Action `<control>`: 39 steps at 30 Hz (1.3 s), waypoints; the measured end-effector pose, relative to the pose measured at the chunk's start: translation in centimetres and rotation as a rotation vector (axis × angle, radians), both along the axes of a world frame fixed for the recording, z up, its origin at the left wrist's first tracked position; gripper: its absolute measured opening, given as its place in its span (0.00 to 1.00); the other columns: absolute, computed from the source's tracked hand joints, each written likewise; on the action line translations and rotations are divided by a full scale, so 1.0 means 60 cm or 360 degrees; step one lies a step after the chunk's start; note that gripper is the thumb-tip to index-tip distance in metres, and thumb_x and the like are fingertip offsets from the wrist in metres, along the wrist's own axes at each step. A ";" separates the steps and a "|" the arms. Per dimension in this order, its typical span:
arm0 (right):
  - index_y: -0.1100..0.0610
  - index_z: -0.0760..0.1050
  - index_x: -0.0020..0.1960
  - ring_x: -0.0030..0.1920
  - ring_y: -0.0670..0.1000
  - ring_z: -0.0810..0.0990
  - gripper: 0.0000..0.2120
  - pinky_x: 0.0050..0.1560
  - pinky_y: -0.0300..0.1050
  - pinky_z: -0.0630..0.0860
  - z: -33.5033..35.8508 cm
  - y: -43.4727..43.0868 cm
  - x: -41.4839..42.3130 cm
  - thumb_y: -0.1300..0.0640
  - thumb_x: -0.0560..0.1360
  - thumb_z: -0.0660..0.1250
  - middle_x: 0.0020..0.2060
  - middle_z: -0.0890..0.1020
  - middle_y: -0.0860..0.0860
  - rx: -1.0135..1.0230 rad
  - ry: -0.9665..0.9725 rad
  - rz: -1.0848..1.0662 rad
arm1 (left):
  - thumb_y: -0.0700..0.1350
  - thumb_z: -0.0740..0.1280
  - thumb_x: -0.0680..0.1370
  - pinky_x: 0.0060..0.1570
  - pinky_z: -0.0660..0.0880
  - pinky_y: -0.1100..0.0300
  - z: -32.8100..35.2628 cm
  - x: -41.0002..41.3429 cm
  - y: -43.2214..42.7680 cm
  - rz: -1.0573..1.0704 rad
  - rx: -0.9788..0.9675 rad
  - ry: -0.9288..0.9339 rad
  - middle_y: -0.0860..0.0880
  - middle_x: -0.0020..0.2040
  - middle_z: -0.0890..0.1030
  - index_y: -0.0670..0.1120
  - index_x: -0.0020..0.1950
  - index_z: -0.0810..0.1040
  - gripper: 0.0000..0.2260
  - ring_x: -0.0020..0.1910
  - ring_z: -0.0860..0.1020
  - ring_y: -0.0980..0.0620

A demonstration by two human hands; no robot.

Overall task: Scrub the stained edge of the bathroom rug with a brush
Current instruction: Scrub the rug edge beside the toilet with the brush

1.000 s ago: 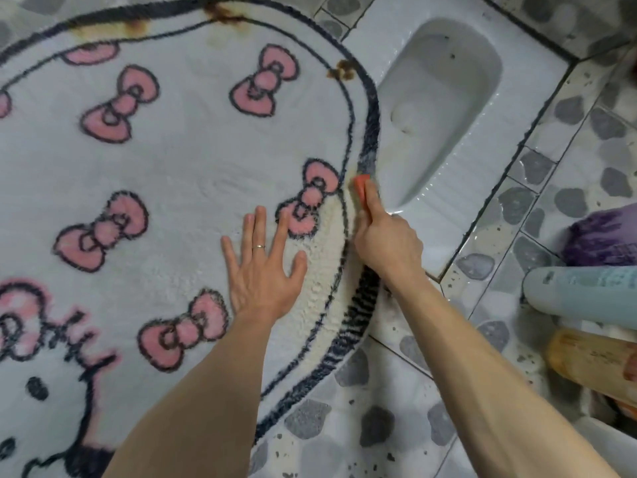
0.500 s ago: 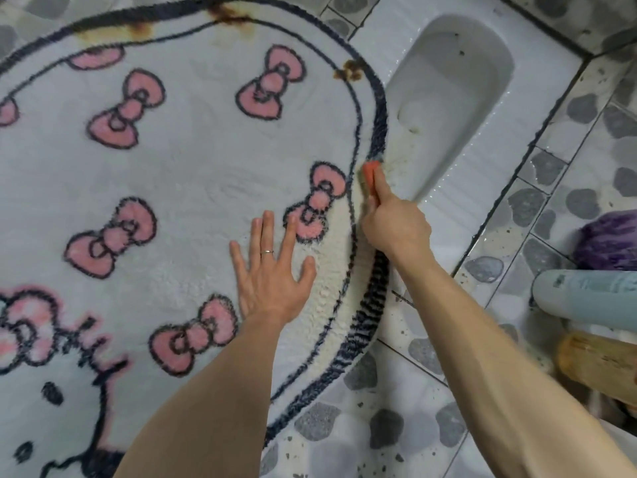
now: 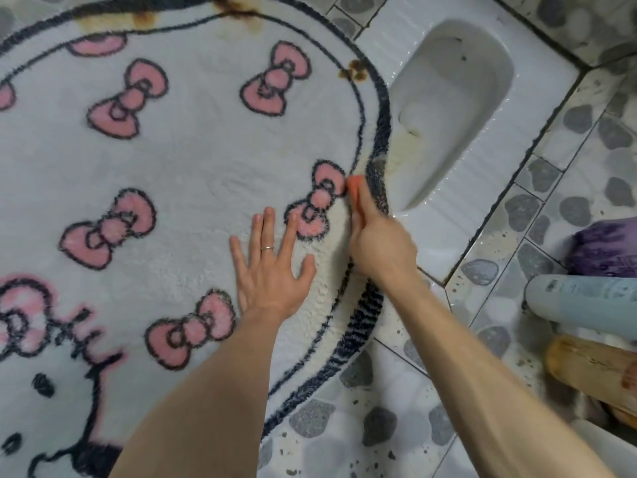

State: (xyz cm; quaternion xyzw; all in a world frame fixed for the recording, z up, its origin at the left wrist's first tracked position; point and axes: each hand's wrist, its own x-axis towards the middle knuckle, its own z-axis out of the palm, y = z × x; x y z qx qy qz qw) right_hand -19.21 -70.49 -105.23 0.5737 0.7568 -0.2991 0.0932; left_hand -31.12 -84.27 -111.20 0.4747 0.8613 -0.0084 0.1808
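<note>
Two hands: left hand (image 3: 272,270) flat on rug (image 3: 189,150), right hand (image 3: 379,250) grip closed round brush (image 3: 355,188) at the rug's dark border. We fear a slip sends it into the squat toilet (image 3: 448,115).

Home bathroom: squat toilet (image 3: 448,108), tiled floor (image 3: 344,426).

Bottles (image 3: 582,305) crowd the right; the rug (image 3: 179,160) middle lies open.
</note>
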 end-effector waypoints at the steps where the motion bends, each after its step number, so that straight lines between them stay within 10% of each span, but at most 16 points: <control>1: 0.28 0.39 0.76 0.34 0.55 0.76 0.23 0.41 0.52 0.75 0.017 -0.038 0.008 0.39 0.84 0.43 0.39 0.75 0.55 -0.0005 0.0058 0.0078 | 0.65 0.43 0.80 0.76 0.37 0.37 0.000 -0.001 0.000 0.0009 0.0005 0.0004 0.50 0.81 0.33 0.58 0.81 0.35 0.33 0.79 0.33 0.51; 10: 0.35 0.40 0.79 0.35 0.54 0.71 0.31 0.38 0.49 0.68 -0.034 0.088 -0.020 0.52 0.83 0.50 0.41 0.77 0.55 0.0006 -0.0288 -0.0045 | 0.66 0.42 0.80 0.76 0.37 0.38 -0.002 -0.003 -0.001 0.0005 -0.0005 0.0016 0.50 0.81 0.32 0.58 0.81 0.34 0.32 0.79 0.32 0.51; 15: 0.28 0.35 0.75 0.33 0.56 0.73 0.26 0.36 0.50 0.71 0.032 -0.072 0.014 0.44 0.85 0.47 0.40 0.72 0.56 -0.0008 0.0029 0.0194 | 0.66 0.43 0.80 0.76 0.37 0.38 0.000 0.001 0.002 0.0019 -0.0010 0.0022 0.50 0.81 0.32 0.59 0.81 0.35 0.32 0.79 0.31 0.51; 22: 0.34 0.41 0.79 0.40 0.56 0.71 0.27 0.42 0.50 0.66 -0.029 0.107 0.010 0.48 0.85 0.48 0.50 0.81 0.59 0.0089 -0.0334 -0.0050 | 0.66 0.43 0.81 0.76 0.37 0.38 -0.001 0.001 -0.002 0.0014 -0.0011 0.0029 0.50 0.80 0.31 0.59 0.80 0.34 0.32 0.79 0.31 0.52; 29: 0.27 0.35 0.75 0.30 0.56 0.73 0.27 0.36 0.54 0.77 0.059 -0.177 0.080 0.43 0.85 0.48 0.41 0.69 0.52 -0.0137 -0.0002 0.0256 | 0.67 0.42 0.80 0.76 0.36 0.38 0.001 0.002 0.000 0.0019 -0.0040 0.0055 0.51 0.80 0.30 0.59 0.81 0.35 0.32 0.79 0.31 0.52; 32: 0.29 0.36 0.77 0.28 0.52 0.67 0.25 0.30 0.47 0.64 0.019 -0.082 0.067 0.41 0.84 0.45 0.40 0.69 0.53 0.0131 -0.0100 0.0274 | 0.66 0.42 0.80 0.76 0.36 0.38 -0.001 0.001 0.002 0.0009 -0.0041 0.0063 0.51 0.80 0.30 0.59 0.80 0.34 0.32 0.79 0.31 0.51; 39: 0.31 0.38 0.77 0.29 0.52 0.69 0.25 0.34 0.47 0.65 -0.005 -0.050 0.047 0.43 0.85 0.45 0.38 0.74 0.55 0.0094 -0.0015 0.0028 | 0.66 0.44 0.80 0.77 0.37 0.39 0.000 0.003 -0.001 0.0014 -0.0003 0.0043 0.51 0.81 0.32 0.59 0.81 0.36 0.32 0.79 0.32 0.52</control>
